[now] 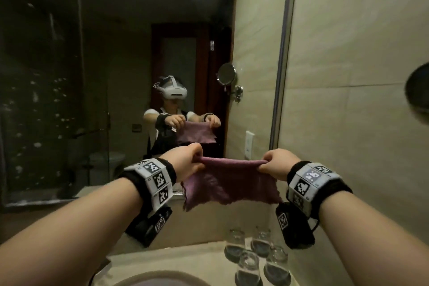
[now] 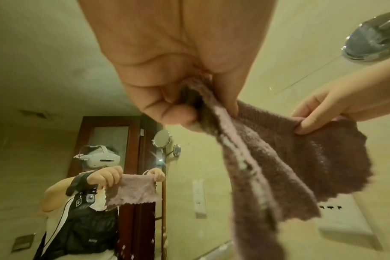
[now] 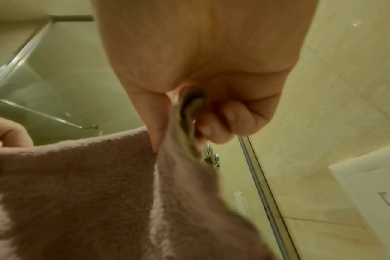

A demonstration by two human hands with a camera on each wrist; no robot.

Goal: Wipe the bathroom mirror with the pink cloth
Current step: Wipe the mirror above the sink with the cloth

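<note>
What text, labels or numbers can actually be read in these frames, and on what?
No text reads clearly.
Wrist bands: black-and-white coded squares with tiny characters beside them, too small to read.
White wall plate, seen in the mirror: small dark marks, blurred.
White box on the wall: a row of dark marks, unreadable.
Vest of the reflected person: a small logo, too blurred.
Pink cloth: none.

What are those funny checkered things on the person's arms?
Each bare forearm wears a black fabric wristband with white square tiles printed with black-and-white pixel patterns: one behind the left hand, one behind the right hand. A small black box with another such tile hangs under each wrist. No sleeves reach the forearms.
</note>
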